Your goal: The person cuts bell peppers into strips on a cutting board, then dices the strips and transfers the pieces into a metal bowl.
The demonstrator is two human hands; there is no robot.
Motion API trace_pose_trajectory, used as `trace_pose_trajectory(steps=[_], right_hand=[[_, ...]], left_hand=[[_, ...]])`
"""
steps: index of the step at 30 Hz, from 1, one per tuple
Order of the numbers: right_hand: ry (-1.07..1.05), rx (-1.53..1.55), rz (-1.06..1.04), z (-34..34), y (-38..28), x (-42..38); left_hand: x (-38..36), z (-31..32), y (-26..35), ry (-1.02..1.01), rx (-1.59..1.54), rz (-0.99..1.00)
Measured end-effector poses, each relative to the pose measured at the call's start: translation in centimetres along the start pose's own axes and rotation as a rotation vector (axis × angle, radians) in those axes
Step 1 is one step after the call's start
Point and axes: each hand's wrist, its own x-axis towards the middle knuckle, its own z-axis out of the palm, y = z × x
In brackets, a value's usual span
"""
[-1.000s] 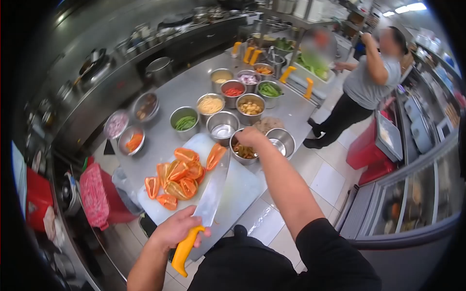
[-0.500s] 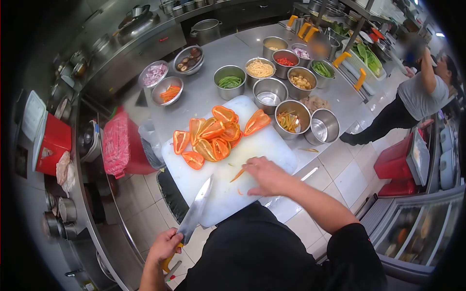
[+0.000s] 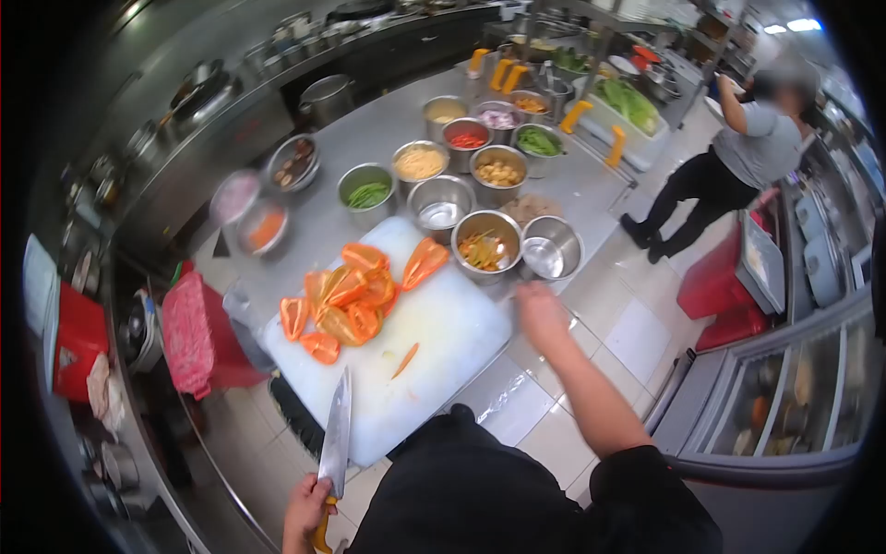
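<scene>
My left hand [image 3: 309,505] is closed round the yellow handle of a kitchen knife [image 3: 338,429], its blade lying over the near left edge of the white cutting board [image 3: 443,355]. At the table edge, just below an empty steel pot [image 3: 551,247], my right hand [image 3: 542,314] has its fingers drawn together; what they pinch, if anything, is hidden. Halved orange bell peppers [image 3: 346,286] are heaped on the board's far left, with one half [image 3: 425,263] apart on the right. A thin pepper strip [image 3: 405,360] lies mid-board. Pepper scraps [image 3: 482,251] fill part of a steel pot [image 3: 461,222].
Several steel pots of cut ingredients stand behind the board, among them green strips [image 3: 367,195] and red pieces [image 3: 466,140]. Bowls [image 3: 263,231] sit at the left. A red bin [image 3: 208,332] flanks the table. Another person [image 3: 752,143] stands at the right.
My right hand has left the pepper strip on the board and moved right to the table edge by the pots. The view has shifted, and the knife stays in my left hand.
</scene>
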Motion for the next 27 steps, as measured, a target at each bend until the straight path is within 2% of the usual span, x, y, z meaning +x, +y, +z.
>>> trace_pose_trajectory(steps=[2,4,8,11,12,13,18,21,24,27], right_hand=[[-0.23,-0.124,0.125,2.0,3.4,-0.7],[-0.238,-0.101,0.259,0.9,2.7,-0.8],[-0.281,0.004,0.32,-1.6,1.2,-0.7],[-0.207,0.226,-0.137,-2.9,-4.2,-1.6],[-0.259,0.246,-0.238,-2.8,-6.7,-1.3],[-0.313,0.265,-0.335,-2.6,-9.3,-0.9],[-0.312,0.352,-0.679,3.9,-15.8,1.9],[-0.451,0.369,-0.757,2.0,-15.6,1.5],[-0.612,0.358,-0.713,0.9,-15.4,-0.2],[-0.587,0.479,-0.596,1.9,-15.1,-2.9]], left_hand=[[-0.7,-0.1,0.9,0.011,0.027,-0.022],[-0.2,-0.1,0.0,0.005,0.019,-0.029],[-0.2,0.7,-0.1,0.001,-0.006,-0.058],[-1.2,1.5,0.0,0.028,-0.055,-0.051],[-1.3,1.7,-0.1,0.038,-0.074,-0.05],[-1.6,2.0,-0.3,0.044,-0.091,-0.051],[-2.1,3.7,1.1,0.052,-0.082,-0.075],[-0.9,5.1,0.6,0.017,-0.069,-0.066],[-0.3,6.6,2.5,-0.009,0.001,-0.039],[0.3,7.1,2.7,-0.05,0.188,-0.017]])
